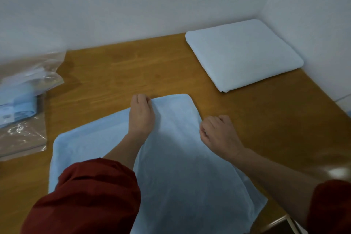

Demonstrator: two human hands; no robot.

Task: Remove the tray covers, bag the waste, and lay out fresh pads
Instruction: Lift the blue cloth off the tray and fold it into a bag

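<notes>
Pad: a pale blue, soft, wrinkled sheet (180, 157) lies on the wooden desk (114, 74) in the lower middle of the frame, its far end rounded.
Left hand (141, 116): grip pinched on the pad's far edge, fingers curled.
Right hand (218, 135): grip pinched on the pad's right edge.
Hidden: a red sleeve (85, 195) covers the pad's near left part. The bottom of the frame cuts off its near end. What lies beneath it cannot be told.
Around: a second pale blue square (243, 53) sits at the upper right, against the walls and well apart. A clear plastic bag (24, 100) holding blue material lies blurred at the left edge.
</notes>
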